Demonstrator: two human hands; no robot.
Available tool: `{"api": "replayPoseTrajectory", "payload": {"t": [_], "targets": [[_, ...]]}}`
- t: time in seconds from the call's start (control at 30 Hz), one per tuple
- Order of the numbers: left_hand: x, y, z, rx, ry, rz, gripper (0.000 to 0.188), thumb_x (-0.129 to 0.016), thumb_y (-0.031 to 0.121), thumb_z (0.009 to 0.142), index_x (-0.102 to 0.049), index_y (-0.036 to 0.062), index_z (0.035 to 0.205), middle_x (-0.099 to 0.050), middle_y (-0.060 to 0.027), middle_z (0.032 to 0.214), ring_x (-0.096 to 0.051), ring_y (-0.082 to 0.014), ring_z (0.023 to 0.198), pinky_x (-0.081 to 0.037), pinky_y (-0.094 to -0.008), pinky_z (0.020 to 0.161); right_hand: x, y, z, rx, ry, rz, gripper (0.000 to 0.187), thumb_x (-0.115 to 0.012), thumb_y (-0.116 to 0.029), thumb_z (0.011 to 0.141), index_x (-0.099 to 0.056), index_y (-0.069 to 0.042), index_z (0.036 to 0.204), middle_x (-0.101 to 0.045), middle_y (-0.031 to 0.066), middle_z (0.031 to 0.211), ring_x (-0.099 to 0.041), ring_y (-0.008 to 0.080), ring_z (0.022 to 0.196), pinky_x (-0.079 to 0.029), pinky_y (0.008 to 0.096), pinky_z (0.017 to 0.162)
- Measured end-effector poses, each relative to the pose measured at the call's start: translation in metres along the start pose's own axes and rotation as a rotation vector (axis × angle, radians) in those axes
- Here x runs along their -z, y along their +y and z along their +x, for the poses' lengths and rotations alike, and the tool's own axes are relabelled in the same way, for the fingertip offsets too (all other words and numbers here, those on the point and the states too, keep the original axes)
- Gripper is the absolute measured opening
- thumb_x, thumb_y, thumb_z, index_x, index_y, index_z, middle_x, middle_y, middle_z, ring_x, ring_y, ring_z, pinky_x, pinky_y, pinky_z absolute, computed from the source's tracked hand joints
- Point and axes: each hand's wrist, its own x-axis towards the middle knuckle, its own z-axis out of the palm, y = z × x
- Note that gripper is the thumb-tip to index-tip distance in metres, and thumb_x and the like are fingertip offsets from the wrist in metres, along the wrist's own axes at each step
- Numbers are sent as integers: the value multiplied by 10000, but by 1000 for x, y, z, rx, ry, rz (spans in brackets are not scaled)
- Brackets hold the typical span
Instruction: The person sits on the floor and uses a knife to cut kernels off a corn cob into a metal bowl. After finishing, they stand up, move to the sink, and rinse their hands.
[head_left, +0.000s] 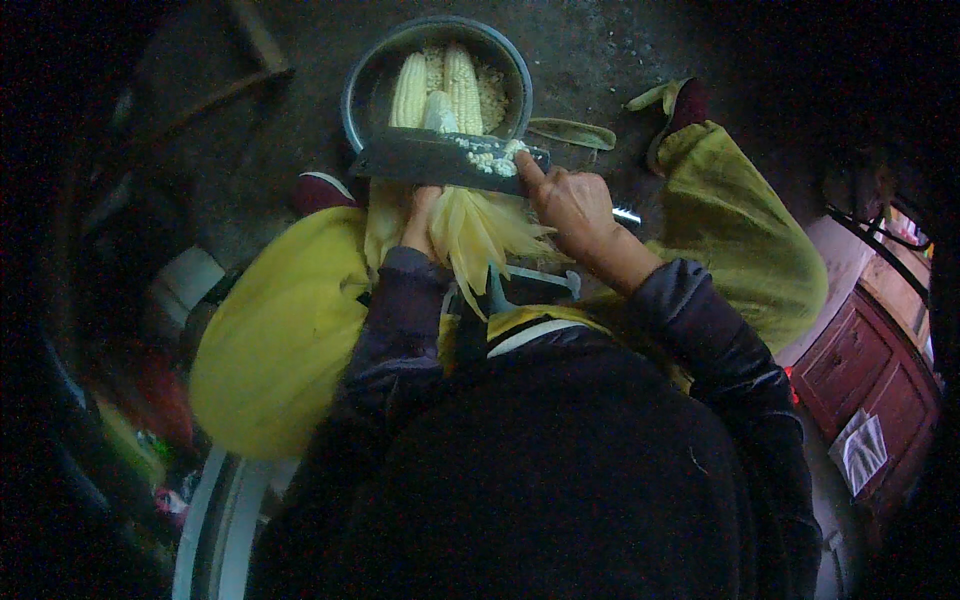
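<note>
A broad dark cleaver [410, 155] lies crosswise over the near rim of a metal basin [349, 107], with pale corn bits [490, 160] stuck to its blade. My right hand [575, 210] is closed on the cleaver's right end, the index finger laid along the blade. Below the blade my left hand [421, 222] grips an ear of corn [438, 112] by its peeled-back husk [478, 232]; the fingers are partly hidden. The ear's pale tip shows beyond the blade, inside the basin. Whole pale corn cobs [409, 92] rest in there among loose kernels [492, 92].
My knees in yellow trousers [280, 330] spread to both sides of the basin. A strip of husk [572, 132] lies on the dark floor right of it. A wooden frame [240, 90] stands at the far left, a reddish-brown cabinet [870, 365] at the right.
</note>
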Motion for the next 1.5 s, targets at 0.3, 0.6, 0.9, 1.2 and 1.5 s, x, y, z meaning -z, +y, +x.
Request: {"api": "replayPoseTrajectory", "payload": {"t": [0.3, 0.6, 0.9, 1.2, 1.5], "targets": [[-4, 8, 4, 15, -4, -24, 251, -439, 302, 859, -523, 77, 932, -540, -63, 824, -527, -176, 724, -444, -313, 647, 0, 1, 3, 23, 43, -63, 393, -475, -125, 746, -417, -60, 1129, -579, 105, 618, -585, 261, 518, -446, 376, 421], [-25, -3, 23, -83, 131, 157, 253, -442, 315, 858, -522, 82, 912, -535, -60, 804, -522, -173, 709, -441, -314, 635, -13, -11, 77, -77, 61, 17, 233, -490, -171, 749, -511, -66, 956, -578, 170, 644, -583, 341, 606, -451, 426, 516], [5, 18, 43, -102, 179, 101, 255, -445, 328, 856, -522, 87, 893, -530, -57, 785, -518, -171, 693, -438, -315, 622, -24, 39, 61, -73, -45, 340, 181, -536, -174, 724, -583, -49, 847, -573, 191, 645, -573, 347, 608, -454, 432, 543], [9, 28, 32, -16, 160, 28, 260, -448, 341, 855, -521, 92, 873, -524, -54, 765, -513, -168, 678, -434, -317, 609, 11, 17, 5, 22, -25, 30, 325, -444, -148, 808, -441, -160, 1133, -578, 124, 625, -556, 310, 505, -412, 424, 420], [5, 23, 24, 50, 71, -41, 266, -451, 353, 854, -520, 96, 853, -519, -51, 745, -508, -166, 663, -431, -318, 596, 8, 15, 26, 27, -105, -10, 416, -477, -137, 772, -433, -151, 1185, -565, 140, 617, -554, 306, 518, -402, 418, 434]]}}
